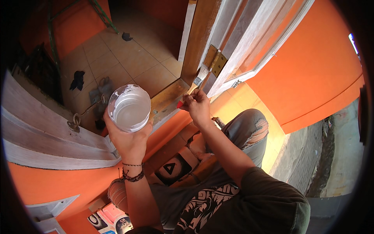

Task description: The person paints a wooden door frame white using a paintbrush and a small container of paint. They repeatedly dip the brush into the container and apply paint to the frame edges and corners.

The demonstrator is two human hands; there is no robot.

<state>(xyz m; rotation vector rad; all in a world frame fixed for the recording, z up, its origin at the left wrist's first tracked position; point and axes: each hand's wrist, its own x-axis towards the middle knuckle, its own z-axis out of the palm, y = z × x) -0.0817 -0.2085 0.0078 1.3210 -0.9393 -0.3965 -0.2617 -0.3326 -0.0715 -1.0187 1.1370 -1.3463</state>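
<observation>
My left hand (129, 141) is wrapped round a clear plastic tub (129, 108) with white paint inside and smears on its rim. In my right hand (198, 106) is a paintbrush (200, 79) with a pale wooden handle, a red end and whitish bristles. The bristles point up at the window frame's wood, just beside a brass hinge (214, 60); whether they touch it I cannot tell. Beyond the hinge stands a casement shutter (255, 50), streaked with white paint over its wood.
A second whitish shutter (58, 132) juts in at the left, with a metal ring latch (74, 123). The brown wooden sill (167, 93) runs between my hands. Past it lies a tiled floor (117, 58) with dark scraps and a green metal frame (103, 15). Orange walls (311, 78) surround the opening.
</observation>
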